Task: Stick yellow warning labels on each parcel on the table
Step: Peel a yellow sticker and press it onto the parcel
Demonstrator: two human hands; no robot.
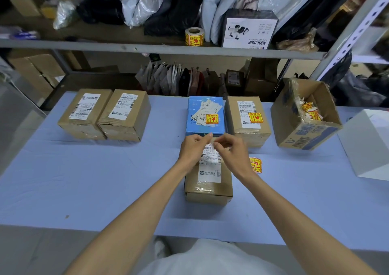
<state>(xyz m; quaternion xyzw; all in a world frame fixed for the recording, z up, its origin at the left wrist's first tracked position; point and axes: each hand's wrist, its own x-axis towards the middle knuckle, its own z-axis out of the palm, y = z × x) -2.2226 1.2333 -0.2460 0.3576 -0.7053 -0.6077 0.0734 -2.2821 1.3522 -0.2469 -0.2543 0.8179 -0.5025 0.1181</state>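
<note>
Five parcels sit on the table (84, 180). Two by the far edge, the blue box (194, 106) and the brown box (246, 129) to its right, already carry yellow labels. The left pair (105, 116) toward the far left corner do not, nor does the near parcel (208, 188) in the middle under your hands. It lies closer to you than the far row, likely because it is next to be labelled.

Your left grip (192, 148) pinches a small pale scrap (210, 136) between thumb and forefinger just above that parcel's far end. Your right grip (231, 150), fingers curled, appears to pinch the other side of it. This reads as peeling a label from its backing, though the scrap is too small to be sure.

Spare labels (255, 165) lie just right of the near parcel, in easy reach. The open carton (305, 135) at the far right corner holds crumpled backing, so waste probably goes there. A label roll (194, 36) stands on the shelf behind.
</note>
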